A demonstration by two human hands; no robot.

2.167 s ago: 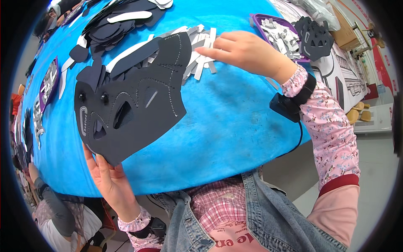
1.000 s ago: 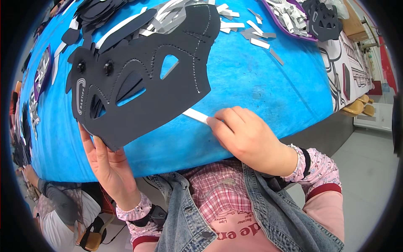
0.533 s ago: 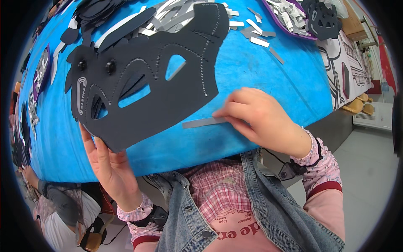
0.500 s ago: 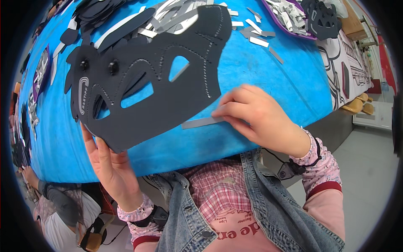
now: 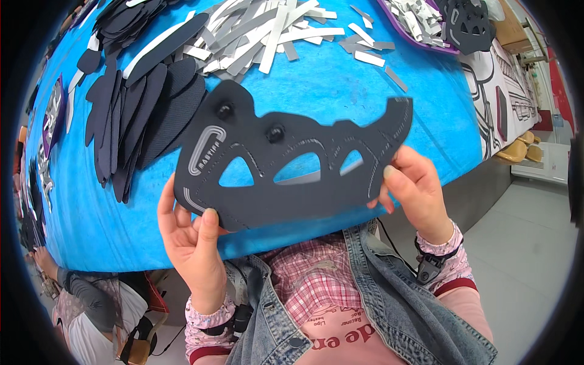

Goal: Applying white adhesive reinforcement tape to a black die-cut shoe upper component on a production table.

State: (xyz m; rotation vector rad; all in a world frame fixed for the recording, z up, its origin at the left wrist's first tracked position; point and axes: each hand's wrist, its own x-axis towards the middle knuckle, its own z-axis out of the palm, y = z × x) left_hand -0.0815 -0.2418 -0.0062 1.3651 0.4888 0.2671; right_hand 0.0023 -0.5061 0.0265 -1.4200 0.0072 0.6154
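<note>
A flat black panel [image 5: 286,204] with three rounded triangular cutouts, two round black knobs and light stitching is held up in front of me. My left hand [image 5: 198,249] grips its lower left corner, thumb on the front face and fingers behind. At the right end, my right hand [image 5: 413,191] pinches the edge below the narrow upturned tip, some of its fingers hidden behind. Through the middle cutout a grey strip [image 5: 302,178] shows behind the panel; whether it touches the panel I cannot tell.
Dark elongated pieces [image 5: 131,112] lie heaped on the blue table cover [image 5: 420,121] at left. Behind them spreads a pile of white and grey strips [image 5: 261,36]. A purple tray [image 5: 420,41] of strips stands far right, beside more black panels [image 5: 467,27]. Another person's arm [image 5: 85,292] is at lower left.
The panel has come down and to the right and turned more level. My right hand has left the grey strip on the table and taken hold of the panel's right end.
</note>
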